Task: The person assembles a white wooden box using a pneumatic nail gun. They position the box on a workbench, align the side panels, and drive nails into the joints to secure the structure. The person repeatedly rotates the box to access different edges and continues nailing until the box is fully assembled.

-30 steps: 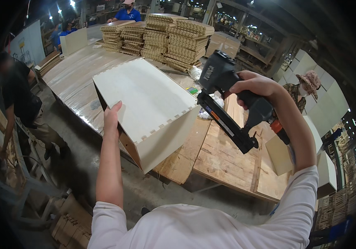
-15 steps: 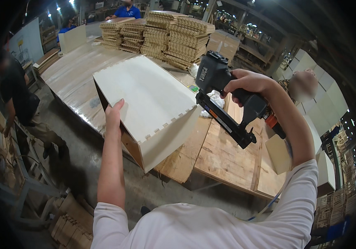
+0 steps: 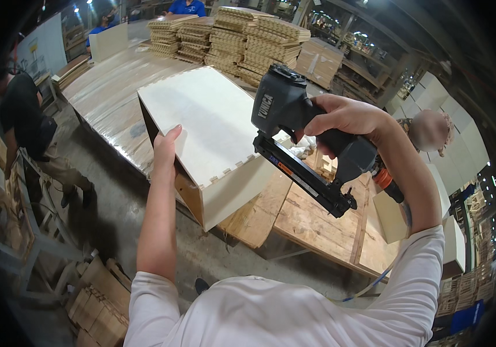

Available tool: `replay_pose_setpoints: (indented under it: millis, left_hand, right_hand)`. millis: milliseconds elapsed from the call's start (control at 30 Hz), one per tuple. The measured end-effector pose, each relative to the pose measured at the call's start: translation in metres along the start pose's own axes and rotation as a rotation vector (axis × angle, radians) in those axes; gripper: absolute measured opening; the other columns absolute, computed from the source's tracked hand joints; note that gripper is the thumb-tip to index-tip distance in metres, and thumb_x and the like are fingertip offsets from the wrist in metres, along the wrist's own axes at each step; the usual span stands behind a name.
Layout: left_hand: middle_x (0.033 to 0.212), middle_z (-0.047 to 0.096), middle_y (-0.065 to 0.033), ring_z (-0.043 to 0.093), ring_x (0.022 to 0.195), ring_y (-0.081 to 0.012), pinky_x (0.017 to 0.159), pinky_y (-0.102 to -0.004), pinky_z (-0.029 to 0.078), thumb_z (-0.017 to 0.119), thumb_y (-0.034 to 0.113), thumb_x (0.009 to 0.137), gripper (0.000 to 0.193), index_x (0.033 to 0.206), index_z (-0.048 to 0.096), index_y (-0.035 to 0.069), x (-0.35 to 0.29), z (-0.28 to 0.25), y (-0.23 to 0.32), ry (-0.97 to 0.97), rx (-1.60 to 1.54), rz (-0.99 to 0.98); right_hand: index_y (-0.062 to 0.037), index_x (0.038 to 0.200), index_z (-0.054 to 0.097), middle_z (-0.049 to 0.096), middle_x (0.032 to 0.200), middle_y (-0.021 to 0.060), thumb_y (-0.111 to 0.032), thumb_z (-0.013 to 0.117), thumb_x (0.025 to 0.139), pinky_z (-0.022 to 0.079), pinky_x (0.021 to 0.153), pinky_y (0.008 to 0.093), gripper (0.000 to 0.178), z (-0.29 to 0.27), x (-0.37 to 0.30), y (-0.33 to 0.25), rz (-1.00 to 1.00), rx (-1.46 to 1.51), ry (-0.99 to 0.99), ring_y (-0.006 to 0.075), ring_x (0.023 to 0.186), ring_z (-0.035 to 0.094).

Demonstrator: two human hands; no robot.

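A pale wooden box (image 3: 202, 115) with finger-jointed edges rests tilted on the worktable, its broad white panel facing up. My left hand (image 3: 168, 143) grips the box's left edge, thumb on top of the panel and fingers hidden over the open side. In my right hand (image 3: 346, 121) is a black pneumatic nail gun (image 3: 285, 104), held by its handle with the fingers wrapped round it. The tool's nose hangs over the right part of the box; I cannot tell whether it touches the panel. Its slanted magazine (image 3: 300, 176) points down toward me.
Stacks of notched wooden panels (image 3: 242, 43) stand at the table's far side, beside a cardboard box (image 3: 319, 62). Film-wrapped boards (image 3: 109, 87) lie at left. A bare plywood top (image 3: 317, 225) is at right. Other people (image 3: 31, 127) work around. An air hose (image 3: 369, 286) runs by my right arm.
The nail gun in my right hand has moved left and nearer, over the box's right edge. My left hand keeps its grip on the box; the whole view has shifted slightly.
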State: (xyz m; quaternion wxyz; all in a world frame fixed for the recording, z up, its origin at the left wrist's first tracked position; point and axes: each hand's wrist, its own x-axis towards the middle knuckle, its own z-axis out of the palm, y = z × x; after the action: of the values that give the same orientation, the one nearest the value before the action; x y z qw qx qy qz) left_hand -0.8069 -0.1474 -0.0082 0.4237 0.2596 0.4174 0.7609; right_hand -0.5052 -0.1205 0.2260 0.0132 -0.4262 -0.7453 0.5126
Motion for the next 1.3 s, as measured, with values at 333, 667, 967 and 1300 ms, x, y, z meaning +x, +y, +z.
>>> replay_pose_setpoints:
  millis: [333,667,967,1300]
  left_hand:
    - [0.103,0.064,-0.0148,0.064,0.088,-0.0226,0.078,-0.033,0.05,0.062,0.017,0.084,0.04,0.115,0.055,-0.008,-0.001,0.001,0.0,0.043,-0.001,0.016]
    - [0.098,0.064,-0.0145,0.065,0.082,-0.022,0.07,-0.0326,0.053,0.059,0.015,0.085,0.034,0.111,0.056,-0.007,0.002,-0.002,-0.003,-0.01,-0.069,-0.004]
    - [0.095,0.064,-0.0146,0.065,0.08,-0.0225,0.071,-0.0334,0.053,0.06,0.016,0.084,0.034,0.108,0.055,-0.007,0.003,0.001,-0.002,-0.042,-0.035,-0.035]
    - [0.109,0.061,-0.0146,0.06,0.101,-0.027,0.088,-0.0383,0.049,0.056,0.027,0.085,0.044,0.117,0.052,-0.002,-0.039,0.002,0.006,0.016,-0.215,-0.281]
  right_hand:
    - [0.005,0.102,0.057,0.064,0.079,0.0097,-0.011,0.066,0.08,0.052,0.046,0.0268,0.029,0.022,-0.004,-0.022,-0.047,-0.092,-0.001,0.0135,0.052,0.06]
    - [0.001,0.098,0.056,0.061,0.065,0.0096,-0.019,0.068,0.08,0.051,0.047,0.0281,0.029,0.064,0.002,-0.043,-0.042,-0.103,-0.175,0.0149,0.052,0.061]
    - [0.0031,0.104,0.052,0.062,0.069,0.0105,-0.016,0.067,0.081,0.052,0.05,0.029,0.033,0.06,-0.01,-0.031,-0.036,-0.117,-0.148,0.0155,0.055,0.062]
    - [0.0026,0.111,0.045,0.057,0.074,0.0058,-0.006,0.064,0.081,0.053,0.05,0.0295,0.036,0.036,-0.065,0.18,0.024,0.134,0.314,0.0146,0.057,0.062]
